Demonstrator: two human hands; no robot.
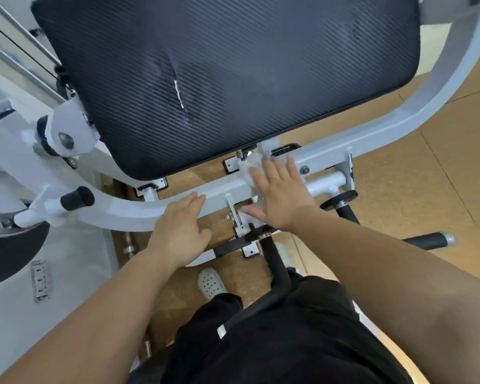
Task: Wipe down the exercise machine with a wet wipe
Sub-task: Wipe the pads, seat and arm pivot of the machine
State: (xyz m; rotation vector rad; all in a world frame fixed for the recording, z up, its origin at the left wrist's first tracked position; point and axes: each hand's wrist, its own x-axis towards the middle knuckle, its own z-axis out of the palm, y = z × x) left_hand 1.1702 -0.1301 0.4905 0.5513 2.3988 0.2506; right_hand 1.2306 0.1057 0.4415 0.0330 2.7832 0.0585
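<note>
The exercise machine has a large black textured pad [227,73] and a curved white metal frame [117,214] under it. My right hand [280,195] lies flat with straight fingers on the frame's middle joint, pressing a white wet wipe [251,169] whose edge shows past my fingertips. My left hand [178,231] rests on the frame bar to the left, fingers laid over its top and holding nothing. A small tear [178,94] marks the pad.
A black-tipped adjustment pin [76,199] sticks out at the left of the frame. Black handle bars [427,241] and a black knob [340,202] lie to the right. A black bent tube [277,273] runs toward my legs. My white shoe [211,282] stands on the brown floor.
</note>
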